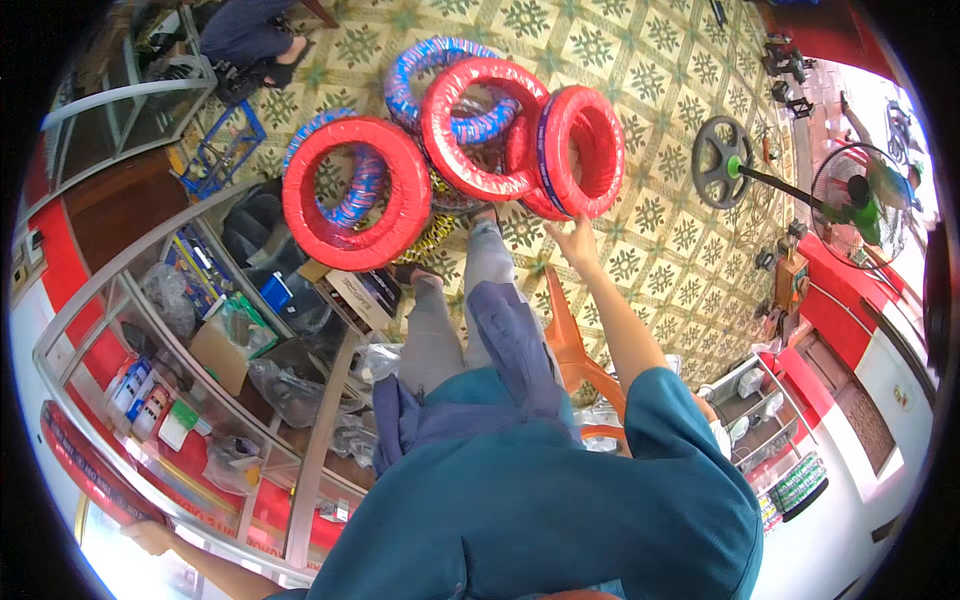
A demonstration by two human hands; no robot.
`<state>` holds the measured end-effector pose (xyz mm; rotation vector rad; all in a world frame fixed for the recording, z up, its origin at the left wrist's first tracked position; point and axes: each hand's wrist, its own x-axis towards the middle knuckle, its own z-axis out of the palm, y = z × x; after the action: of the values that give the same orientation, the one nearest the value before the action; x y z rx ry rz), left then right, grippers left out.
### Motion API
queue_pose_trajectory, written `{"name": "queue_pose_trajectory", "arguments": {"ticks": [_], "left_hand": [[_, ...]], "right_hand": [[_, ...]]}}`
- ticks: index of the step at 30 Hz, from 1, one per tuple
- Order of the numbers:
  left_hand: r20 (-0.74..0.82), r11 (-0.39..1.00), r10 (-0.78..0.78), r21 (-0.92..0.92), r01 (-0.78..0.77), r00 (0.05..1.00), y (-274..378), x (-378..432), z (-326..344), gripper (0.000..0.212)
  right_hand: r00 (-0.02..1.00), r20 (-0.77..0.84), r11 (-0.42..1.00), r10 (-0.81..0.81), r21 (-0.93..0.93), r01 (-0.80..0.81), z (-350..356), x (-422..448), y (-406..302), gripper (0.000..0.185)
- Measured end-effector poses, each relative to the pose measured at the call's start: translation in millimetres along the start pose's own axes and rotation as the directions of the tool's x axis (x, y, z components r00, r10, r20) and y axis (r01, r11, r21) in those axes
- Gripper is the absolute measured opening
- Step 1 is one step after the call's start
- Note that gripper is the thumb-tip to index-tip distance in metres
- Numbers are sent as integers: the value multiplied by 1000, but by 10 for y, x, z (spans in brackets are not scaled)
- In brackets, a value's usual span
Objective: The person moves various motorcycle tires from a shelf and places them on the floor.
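My left hand (150, 535), at the lower left, closes on the end of a red-wrapped tyre (94, 472) beside the glass display case. My right hand (576, 244) reaches over the floor with its fingers apart, the fingertips at the lower edge of a red-wrapped tyre with a dark blue band (600, 154). That tyre leans by another red-wrapped tyre (439, 127). A third red-wrapped tyre (356, 251) lies to the left. Blue-wrapped tyres (409, 75) show behind and under them, and a yellow-and-black wrapped one (435, 236) is partly hidden near my feet.
A glass display case (307, 465) with boxes and plastic bags runs along the left. An orange plastic chair (566, 337) stands by my right leg. A standing fan (859, 202) is at the right. A seated person (244, 34) and a blue metal frame (229, 154) are at the upper left.
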<state>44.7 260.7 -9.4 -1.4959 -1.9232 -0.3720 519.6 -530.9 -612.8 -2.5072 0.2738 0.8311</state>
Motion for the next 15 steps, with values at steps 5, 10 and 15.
{"name": "queue_pose_trajectory", "arguments": {"ticks": [5, 10, 15], "left_hand": [[-24, 980, 38, 196, -33, 999, 46, 2, -14, 57], [-9, 941, 74, 333, -66, 997, 92, 39, -33, 49], [-46, 868, 84, 494, -50, 995, -63, 275, -315, 47]], "right_hand": [[992, 23, 990, 123, -69, -121, 84, 1083, -322, 127], [987, -2, 982, 162, -98, -161, 283, 1704, -308, 144], [978, 8, 955, 209, -217, -203, 824, 2201, -96, 140]]}}
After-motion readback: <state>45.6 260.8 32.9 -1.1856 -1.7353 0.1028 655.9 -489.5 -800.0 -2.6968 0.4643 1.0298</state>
